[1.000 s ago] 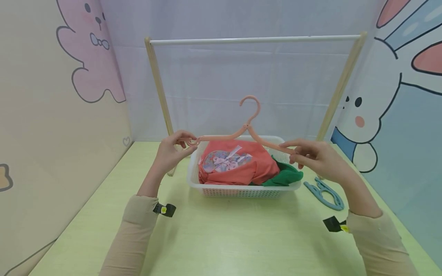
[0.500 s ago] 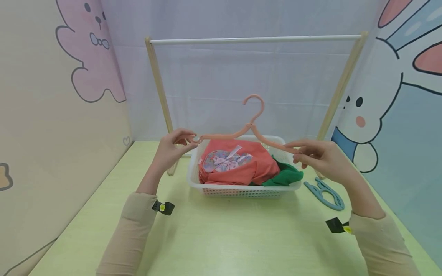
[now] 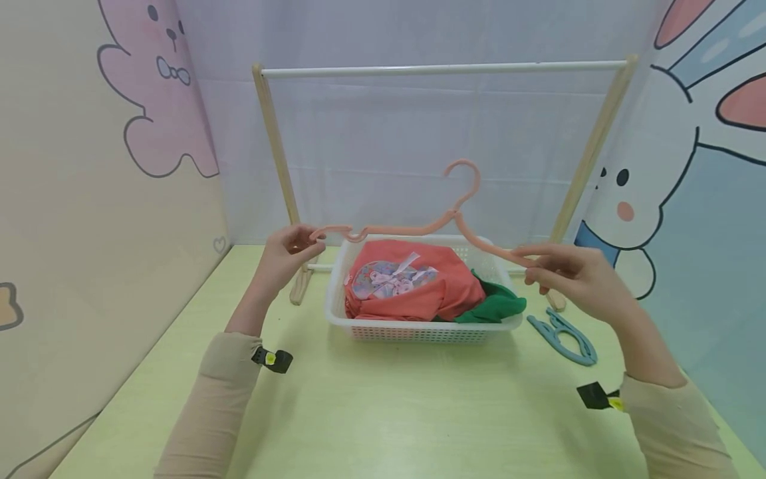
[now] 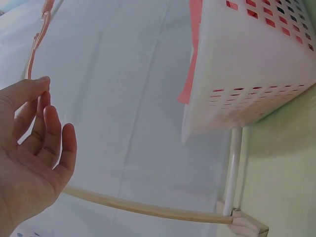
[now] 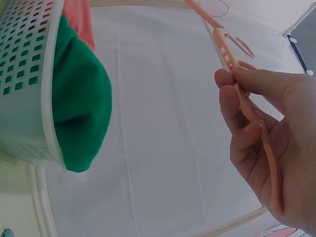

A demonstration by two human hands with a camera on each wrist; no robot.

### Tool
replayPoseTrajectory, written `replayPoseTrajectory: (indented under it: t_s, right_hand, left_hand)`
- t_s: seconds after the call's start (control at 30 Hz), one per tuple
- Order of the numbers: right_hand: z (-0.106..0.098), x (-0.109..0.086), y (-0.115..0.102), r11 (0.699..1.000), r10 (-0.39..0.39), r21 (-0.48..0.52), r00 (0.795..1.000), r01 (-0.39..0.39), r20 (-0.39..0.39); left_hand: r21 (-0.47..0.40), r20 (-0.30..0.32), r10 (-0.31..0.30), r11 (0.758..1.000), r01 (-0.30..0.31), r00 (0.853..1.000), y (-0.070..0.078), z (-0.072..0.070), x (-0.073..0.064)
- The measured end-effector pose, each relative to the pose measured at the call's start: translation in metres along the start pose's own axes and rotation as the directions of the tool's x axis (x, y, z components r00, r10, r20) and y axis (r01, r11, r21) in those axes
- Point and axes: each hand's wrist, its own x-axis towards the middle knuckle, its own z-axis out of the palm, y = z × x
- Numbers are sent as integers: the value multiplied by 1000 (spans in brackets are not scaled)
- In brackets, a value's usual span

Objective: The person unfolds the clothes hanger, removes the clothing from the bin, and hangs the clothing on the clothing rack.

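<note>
A peach-orange plastic clothes hanger (image 3: 413, 229) is held up between my two hands above the basket, its hook pointing upward. My left hand (image 3: 284, 256) pinches the tip of its left arm between thumb and fingers; in the left wrist view the hanger's end (image 4: 30, 66) meets that pinch. My right hand (image 3: 577, 276) grips the right arm, and the right wrist view shows the hanger (image 5: 252, 111) running along inside the palm. Below lies a coral garment (image 3: 407, 279) with a patterned patch and ribbon, beside a green cloth (image 3: 493, 305), both in the white basket (image 3: 419, 326).
Behind the basket stands a rack with a white rail (image 3: 443, 69) and wooden posts (image 3: 276, 146). A folded blue-green hanger (image 3: 564, 337) lies on the table (image 3: 383, 412) to the right. Cartoon-printed walls close in the left and right sides.
The left hand has moved left and the right hand right. The hanger has shifted right and spans wider, with more of its left arm showing outside the left hand.
</note>
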Motion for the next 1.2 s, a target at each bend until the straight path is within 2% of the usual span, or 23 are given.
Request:
replayPoseTrajectory:
  t_s: [0.2, 0.37, 0.5, 0.6, 0.83, 0.97, 1.1, 1.2]
  right_hand:
    - [-4, -1, 1, 999, -39, 4, 999, 39, -24]
    - [-6, -1, 0, 998, -62, 1, 997, 62, -36]
    - [-6, -1, 0, 997, -72, 9, 996, 72, -47]
    - [-5, -2, 0, 997, -77, 23, 996, 78, -51]
    - [-5, -2, 0, 998, -66, 9, 997, 67, -43]
    - [-6, -2, 0, 997, -74, 10, 997, 74, -38]
    - [-5, -3, -1, 997, -70, 21, 997, 71, -44]
    - [-4, -4, -1, 998, -60, 27, 997, 61, -46]
  left_hand:
    - [12, 52, 1, 1000, -2, 999, -9, 1, -1]
    - [62, 121, -1, 998, -6, 993, -10, 6, 1]
    - [120, 192, 6, 992, -29, 981, -8, 12, 0]
    - [154, 255, 31, 985, -72, 966, -8, 18, -1]
    - [218, 421, 102, 953, -210, 901, -10, 33, -5]
    - [246, 495, 85, 941, -234, 865, -12, 42, -8]
    - [235, 579, 66, 941, -244, 813, -14, 51, -8]
    - [251, 630, 70, 924, -288, 774, -15, 57, -7]
